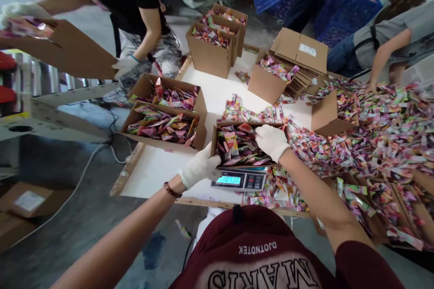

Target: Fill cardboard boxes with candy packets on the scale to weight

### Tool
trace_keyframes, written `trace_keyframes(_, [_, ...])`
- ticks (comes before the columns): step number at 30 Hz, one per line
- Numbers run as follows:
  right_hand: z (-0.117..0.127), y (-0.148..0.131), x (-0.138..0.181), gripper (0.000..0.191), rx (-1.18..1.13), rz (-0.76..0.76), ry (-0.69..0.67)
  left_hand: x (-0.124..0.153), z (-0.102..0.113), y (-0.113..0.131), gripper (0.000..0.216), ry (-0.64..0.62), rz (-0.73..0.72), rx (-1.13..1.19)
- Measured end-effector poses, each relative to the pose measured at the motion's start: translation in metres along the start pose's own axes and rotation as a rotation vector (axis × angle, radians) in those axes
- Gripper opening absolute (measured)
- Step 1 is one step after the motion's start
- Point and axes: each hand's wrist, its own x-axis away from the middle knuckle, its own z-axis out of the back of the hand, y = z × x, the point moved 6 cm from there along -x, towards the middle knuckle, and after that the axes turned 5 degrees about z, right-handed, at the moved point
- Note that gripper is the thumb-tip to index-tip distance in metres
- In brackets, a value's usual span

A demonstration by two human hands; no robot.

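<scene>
A cardboard box (214, 144) full of small, colourful snack packets (231, 143) rests on a digital scale (239, 180) with a lit blue display. My left hand (200, 168), in a white glove, is wrapped round the box's near left corner. My right hand (272, 141), also gloved, lies over the packets at the box's right end. Its fingers are bent down among them, and whatever they pinch is hidden. Loose packets lie on the table around the scale.
Two filled boxes (200, 132) stand to the left, several more at the back. Loose packets (369, 137) heap over the table's right side. Flattened cartons (307, 52) are stacked behind. A co-worker (142, 9) at left carries a box; another person's arm (386, 56) reaches into the heap.
</scene>
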Motion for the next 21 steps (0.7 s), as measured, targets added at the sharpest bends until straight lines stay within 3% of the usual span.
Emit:
trace_keyframes(3, [0.025, 0.0, 0.038, 0.035, -0.271, 0.241, 0.226, 0.013, 0.008, -0.01, 0.04, 0.032, 0.066, 0.006])
trace_keyframes(5, [0.042, 0.021, 0.067, 0.035, -0.457, 0.326, 0.381, 0.025, 0.021, -0.019, 0.032, 0.08, 0.054, -0.02])
trace_keyframes(7, [0.051, 0.067, 0.093, 0.034, -0.455, 0.188, 0.562, 0.039, 0.035, -0.03, 0.027, 0.127, 0.025, -0.07])
trace_keyframes(9, [0.046, 0.118, 0.116, 0.037, -0.31, -0.091, 0.712, 0.052, 0.047, -0.041, 0.024, 0.172, 0.007, -0.127])
trace_keyframes(10, [0.035, 0.136, 0.123, 0.045, -0.272, -0.202, 0.703, 0.058, 0.05, -0.046, 0.024, 0.188, 0.004, -0.152])
trace_keyframes(12, [0.0, 0.147, 0.127, 0.065, -0.363, -0.263, 0.518, 0.068, 0.051, -0.054, 0.024, 0.203, 0.003, -0.182])
trace_keyframes(14, [-0.045, 0.116, 0.125, 0.078, -0.621, -0.098, 0.203, 0.076, 0.046, -0.061, 0.025, 0.196, 0.006, -0.173])
trace_keyframes(16, [-0.08, 0.059, 0.129, 0.089, -0.865, 0.113, -0.074, 0.085, 0.044, -0.071, 0.027, 0.202, 0.042, -0.132])
trace_keyframes(18, [-0.099, 0.007, 0.132, 0.098, -0.993, 0.146, -0.191, 0.096, 0.048, -0.086, 0.03, 0.221, 0.102, -0.057])
trace_keyframes(21, [-0.112, -0.054, 0.127, 0.095, -1.019, 0.022, -0.251, 0.119, 0.079, -0.109, 0.034, 0.296, 0.176, 0.06])
